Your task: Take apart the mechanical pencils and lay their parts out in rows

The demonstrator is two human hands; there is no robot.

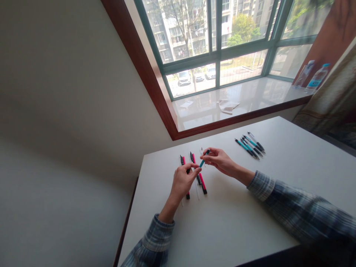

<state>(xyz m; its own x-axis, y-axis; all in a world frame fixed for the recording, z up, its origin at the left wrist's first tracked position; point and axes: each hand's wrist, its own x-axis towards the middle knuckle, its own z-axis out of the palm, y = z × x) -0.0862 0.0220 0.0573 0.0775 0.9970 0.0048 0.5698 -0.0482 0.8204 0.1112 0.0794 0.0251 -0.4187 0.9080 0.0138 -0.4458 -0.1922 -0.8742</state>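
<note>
Between my two hands is a teal pen barrel (203, 162) with a black end, tilted above the table. My left hand (181, 181) pinches its lower end with thumb and fingers. At the upper, black end, the fingertips of my right hand (220, 161) are closed on it. Beneath and beside my left hand lie pen parts in rows: a pink barrel (203, 181) with a black end, another pink barrel (184, 160) partly hidden by the hand, black pieces (191, 155) and thin white refills (197, 191).
Several teal, black and white pens (250, 146) lie side by side at the right rear of the white table (236, 230). Behind is a window sill (205, 115) with a cloth (228, 106) and plastic bottles (317, 78). A wall (69, 111) rises on the left.
</note>
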